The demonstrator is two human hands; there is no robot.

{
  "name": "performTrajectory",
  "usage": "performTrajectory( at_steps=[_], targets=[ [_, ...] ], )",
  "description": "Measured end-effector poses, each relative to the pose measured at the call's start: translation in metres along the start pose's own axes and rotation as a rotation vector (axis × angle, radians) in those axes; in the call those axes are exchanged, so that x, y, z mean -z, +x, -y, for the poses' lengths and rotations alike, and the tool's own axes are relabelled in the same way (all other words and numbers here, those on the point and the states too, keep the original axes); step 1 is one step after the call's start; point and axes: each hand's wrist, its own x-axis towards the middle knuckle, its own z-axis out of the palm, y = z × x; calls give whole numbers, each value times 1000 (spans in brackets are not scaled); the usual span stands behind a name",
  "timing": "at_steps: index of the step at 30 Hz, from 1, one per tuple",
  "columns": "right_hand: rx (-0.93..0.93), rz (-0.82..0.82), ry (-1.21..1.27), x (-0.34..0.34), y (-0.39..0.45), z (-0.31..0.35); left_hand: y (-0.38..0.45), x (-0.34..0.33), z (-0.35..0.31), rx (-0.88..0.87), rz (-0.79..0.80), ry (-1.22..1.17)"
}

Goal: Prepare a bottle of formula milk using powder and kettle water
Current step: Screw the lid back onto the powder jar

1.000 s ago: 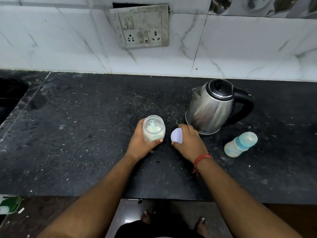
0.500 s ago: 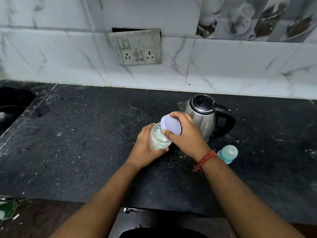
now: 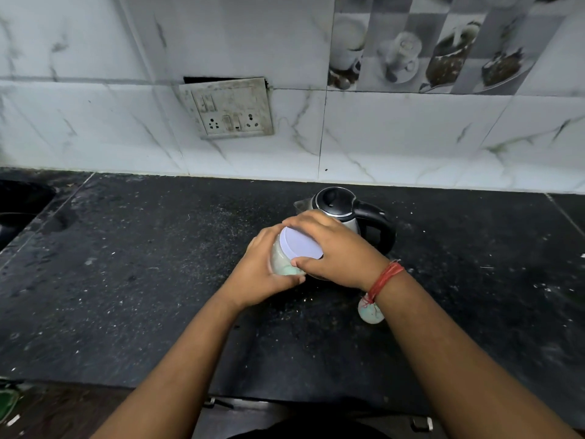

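Observation:
A small clear jar of white powder [image 3: 280,261] stands on the black counter [image 3: 142,280], gripped round its side by my left hand [image 3: 259,274]. On top of the jar sits its pale lilac lid [image 3: 300,243], which my right hand [image 3: 335,248] clasps from the right with fingers curled over its rim. Behind my right hand stands the steel kettle [image 3: 340,207] with a black lid and handle. The baby bottle [image 3: 370,312] lies on the counter, mostly hidden under my right wrist; only its pale end shows.
A white tiled wall with a switch and socket plate [image 3: 231,109] rises behind the counter. A dark sink edge [image 3: 19,204] lies at the far left. The counter's front edge runs just below my forearms.
My right hand carried the lid from beside the jar up onto its mouth. My view tilted upward, so the wall fills more of the frame and the bottle slid under my wrist.

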Motion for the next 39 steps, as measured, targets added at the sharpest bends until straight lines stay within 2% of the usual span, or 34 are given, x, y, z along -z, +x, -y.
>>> performTrajectory(
  at_steps=[4, 7, 10, 14, 18, 21, 24, 26, 28, 31, 36, 39],
  targets=[
    [112, 113, 43, 17, 0, -5, 6, 13, -7, 22, 150, -58],
    [121, 119, 38, 22, 5, -7, 10, 18, -12, 57, 192, -87],
    [-11, 44, -48, 21, 9, -4, 10, 20, -20, 38, 122, -45],
    [-213, -193, -193, 5, 10, 14, 13, 16, -27, -3, 9, 36],
    [-263, -124, -223, 11, 14, 15, 15, 18, -25, 19, -83, 46],
    [-304, -58, -263, 25, 17, 10, 16, 24, -20, 44, -74, 42],
    [-186, -87, -232, 36, 19, 1, 17, 28, -17, 49, -17, 19],
    [5, 80, -158, 40, 21, -3, 17, 31, -18, 36, 72, -15],
    [108, 209, -129, 38, 22, -6, 16, 34, -20, 40, 151, -64],
    [35, 109, -159, 33, 22, -2, 17, 33, -23, 26, 133, -72],
    [-190, -93, -240, 10, 25, 13, 17, 29, -26, -30, -7, 114],
    [-214, -68, -246, 16, 25, 12, 16, 29, -27, -17, 11, 99]
  ],
)
